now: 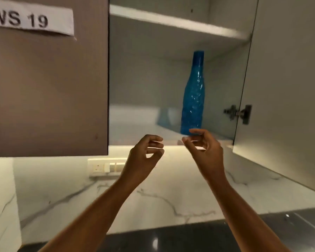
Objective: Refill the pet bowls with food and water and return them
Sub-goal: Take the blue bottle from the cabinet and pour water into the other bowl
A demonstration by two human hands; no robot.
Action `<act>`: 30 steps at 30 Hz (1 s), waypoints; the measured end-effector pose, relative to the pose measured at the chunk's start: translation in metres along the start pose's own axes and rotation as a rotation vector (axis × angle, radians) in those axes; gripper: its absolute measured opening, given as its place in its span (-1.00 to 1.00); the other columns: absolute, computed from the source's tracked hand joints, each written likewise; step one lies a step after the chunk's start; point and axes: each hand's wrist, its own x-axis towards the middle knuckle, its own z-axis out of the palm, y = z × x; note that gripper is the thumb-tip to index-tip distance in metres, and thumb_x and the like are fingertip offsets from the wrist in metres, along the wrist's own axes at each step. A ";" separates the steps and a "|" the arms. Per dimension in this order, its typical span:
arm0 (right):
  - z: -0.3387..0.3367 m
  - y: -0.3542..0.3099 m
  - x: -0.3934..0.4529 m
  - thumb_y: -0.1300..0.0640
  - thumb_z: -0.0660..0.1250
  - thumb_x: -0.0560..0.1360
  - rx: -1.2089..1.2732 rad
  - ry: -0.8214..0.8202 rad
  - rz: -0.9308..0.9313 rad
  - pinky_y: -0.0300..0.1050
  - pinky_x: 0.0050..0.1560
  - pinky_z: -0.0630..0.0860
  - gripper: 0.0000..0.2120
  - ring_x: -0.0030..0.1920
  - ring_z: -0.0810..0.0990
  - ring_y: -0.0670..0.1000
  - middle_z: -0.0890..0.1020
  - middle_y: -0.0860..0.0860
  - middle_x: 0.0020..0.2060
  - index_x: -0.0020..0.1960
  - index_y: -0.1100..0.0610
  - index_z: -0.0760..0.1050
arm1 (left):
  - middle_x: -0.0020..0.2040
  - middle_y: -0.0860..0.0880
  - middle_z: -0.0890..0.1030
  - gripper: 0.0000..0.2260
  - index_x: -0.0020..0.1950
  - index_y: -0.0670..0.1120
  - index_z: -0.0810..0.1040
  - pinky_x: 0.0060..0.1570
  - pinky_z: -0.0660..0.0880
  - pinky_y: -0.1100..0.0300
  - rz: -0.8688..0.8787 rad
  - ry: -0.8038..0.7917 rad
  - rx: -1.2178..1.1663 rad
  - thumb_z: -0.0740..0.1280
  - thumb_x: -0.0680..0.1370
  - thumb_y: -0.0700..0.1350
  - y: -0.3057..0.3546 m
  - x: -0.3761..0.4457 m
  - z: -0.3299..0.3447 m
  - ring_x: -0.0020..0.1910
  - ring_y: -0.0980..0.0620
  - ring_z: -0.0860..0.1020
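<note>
A: Head view first. Where is the bottle?

B: The blue bottle [193, 99] stands upright on the lower shelf [135, 128] of the open wall cabinet, toward the right side of that shelf and close to its near edge. Its long neck reaches up toward the upper shelf [178, 21] without touching it. A faint blue reflection shows on the back wall just left of it.

A: And the hands?

B: Both are raised in front of the shelf edge. The left hand [144, 153] is half curled, fingers bent inward, and holds nothing. The right hand [204, 148] is also loosely curled and empty; its top finger overlaps the foot of the bottle as seen from here, but I cannot tell whether it touches it. The two hands are near each other, with a gap between them.

A: What surrounds the cabinet?

B: On the left, a closed brown door [47, 88] bears a paper label [31, 19] reading "WS 19". On the right, the open door [287, 79] swings out, its hinge [238, 113] in plain sight. Below, a switch panel [105, 167] sits on the marble wall [171, 193], lit from under the cabinet. Nearest, a dark glossy tabletop [171, 239] runs across the bottom.

A: Any bowls?

B: I see only the bottle.
</note>
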 end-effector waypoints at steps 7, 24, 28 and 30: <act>-0.007 -0.018 0.099 -0.13 0.51 0.44 -0.020 0.152 -0.049 -0.20 0.10 0.51 -0.37 0.22 0.53 -0.03 0.53 0.01 0.30 0.40 0.03 0.37 | 0.10 0.05 0.66 -0.80 0.16 0.03 0.55 0.12 0.63 -0.02 0.022 0.061 0.039 0.40 0.55 -0.11 0.038 0.046 -0.001 0.08 0.05 0.65; 0.000 0.001 0.122 -0.09 0.62 0.32 0.075 -0.022 0.044 -0.21 -0.01 0.55 -0.33 0.09 0.63 -0.02 0.63 -0.06 0.11 0.33 0.10 0.50 | 0.11 0.02 0.67 -0.79 0.20 0.00 0.56 0.13 0.59 0.16 0.004 0.137 0.125 0.38 0.56 -0.10 0.040 0.025 -0.003 0.10 0.05 0.64; -0.006 -0.033 0.078 -0.07 0.60 0.34 0.178 -0.080 -0.007 -0.31 -0.03 0.53 -0.42 0.02 0.58 -0.22 0.56 -0.26 0.03 0.26 -0.01 0.45 | 0.10 0.10 0.67 -0.77 0.19 0.03 0.56 0.14 0.61 0.15 -0.034 0.146 0.081 0.41 0.54 -0.08 0.039 0.000 -0.006 0.07 0.13 0.65; -0.009 -0.048 0.054 -0.07 0.58 0.36 0.189 -0.136 -0.030 -0.31 0.00 0.56 -0.40 0.06 0.59 -0.21 0.58 -0.20 0.11 0.30 0.00 0.44 | 0.10 0.11 0.68 -0.77 0.18 0.05 0.56 0.13 0.63 0.11 -0.055 0.138 0.035 0.43 0.53 -0.07 0.040 -0.016 -0.008 0.06 0.13 0.66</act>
